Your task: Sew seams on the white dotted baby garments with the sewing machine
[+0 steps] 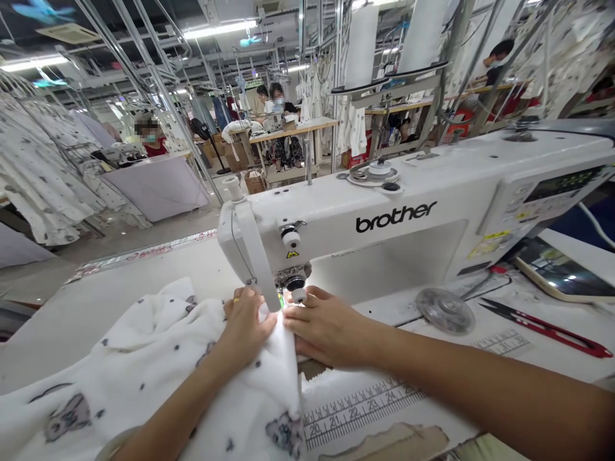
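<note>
White printed cloth (144,371) (soft, possibly muslin; grey spots and animal-like motifs) lies bunched on the sewing table (96,320), with a raised fold drawn up between the hands directly in front of the presser foot (294,285). Where the cloth meets the foot is hidden by the fingers, so its position under the needle cannot be confirmed.

Left hand (245,323): fingers together and curled down over the fold, holding it; gold ring (236,294) visible on one finger. Right hand (327,326): fingers extended almost flat, close together, pressing against the other side of the fold without closing around it. The two hands nearly touch at the fold.

The white Brother sewing machine (394,218) stands directly beyond the hands, with a ruler scale (360,410) marked on the table below the right forearm. To the right lie a round clear disc (444,310), red-handled thread snips (548,326) and a phone (562,272). Thread cones (360,45) stand above the machine. Farther off, co-workers (276,96) sit at other sewing tables, and printed garments (43,166) hang on racks at left.
</note>
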The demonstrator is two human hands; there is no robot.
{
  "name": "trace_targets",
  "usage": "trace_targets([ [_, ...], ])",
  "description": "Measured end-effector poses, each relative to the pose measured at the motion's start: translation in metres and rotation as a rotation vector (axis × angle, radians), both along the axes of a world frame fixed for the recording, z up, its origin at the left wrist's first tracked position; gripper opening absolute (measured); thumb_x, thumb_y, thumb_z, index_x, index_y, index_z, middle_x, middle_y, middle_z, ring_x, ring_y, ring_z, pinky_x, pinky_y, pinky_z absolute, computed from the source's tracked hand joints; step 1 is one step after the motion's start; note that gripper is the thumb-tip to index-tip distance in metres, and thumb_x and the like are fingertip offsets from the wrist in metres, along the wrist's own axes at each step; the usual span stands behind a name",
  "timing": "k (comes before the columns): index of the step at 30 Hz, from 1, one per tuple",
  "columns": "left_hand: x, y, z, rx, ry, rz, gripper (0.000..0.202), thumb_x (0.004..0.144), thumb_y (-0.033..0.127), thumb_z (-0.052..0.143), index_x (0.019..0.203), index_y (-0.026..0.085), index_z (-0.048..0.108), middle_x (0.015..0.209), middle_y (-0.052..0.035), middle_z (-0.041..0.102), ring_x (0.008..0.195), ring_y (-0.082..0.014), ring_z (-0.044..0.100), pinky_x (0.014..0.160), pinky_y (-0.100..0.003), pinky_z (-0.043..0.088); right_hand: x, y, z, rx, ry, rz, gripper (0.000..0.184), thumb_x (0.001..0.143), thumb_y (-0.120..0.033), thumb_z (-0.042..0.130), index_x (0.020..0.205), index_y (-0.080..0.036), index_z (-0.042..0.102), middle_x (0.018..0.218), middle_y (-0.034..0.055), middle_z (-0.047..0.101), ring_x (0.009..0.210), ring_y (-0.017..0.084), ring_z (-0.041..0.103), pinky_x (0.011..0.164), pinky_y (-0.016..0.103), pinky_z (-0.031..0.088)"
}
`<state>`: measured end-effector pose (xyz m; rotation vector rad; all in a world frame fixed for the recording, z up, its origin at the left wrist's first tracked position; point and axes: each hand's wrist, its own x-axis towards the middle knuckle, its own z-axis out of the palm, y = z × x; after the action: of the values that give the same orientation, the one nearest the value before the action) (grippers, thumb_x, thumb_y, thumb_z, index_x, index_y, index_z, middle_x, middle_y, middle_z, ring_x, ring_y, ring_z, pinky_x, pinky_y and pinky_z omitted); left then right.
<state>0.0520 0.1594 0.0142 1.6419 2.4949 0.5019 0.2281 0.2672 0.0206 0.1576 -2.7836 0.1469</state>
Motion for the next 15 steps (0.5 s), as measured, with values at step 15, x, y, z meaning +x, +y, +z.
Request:
trace_targets([
  [15, -0.0111, 0.0056, -0.0077, 0.087, -0.005, -0.007, 0.013, 0.079, 0.022, 0.055, 0.067, 0.020, 0.059, 0.079, -0.0034, 0.058, 0.098, -0.0257, 0.055, 0.093, -0.042, 0.041, -0.0012, 0.0052, 0.0013, 0.019, -0.049, -0.070, 0.027, 0.098, -0.042, 0.054, 0.106, -0.017, 0.059, 0.114, 0.0076, 0.061, 0.112, 0.024, 0.047, 0.106, 0.040, 0.029],
])
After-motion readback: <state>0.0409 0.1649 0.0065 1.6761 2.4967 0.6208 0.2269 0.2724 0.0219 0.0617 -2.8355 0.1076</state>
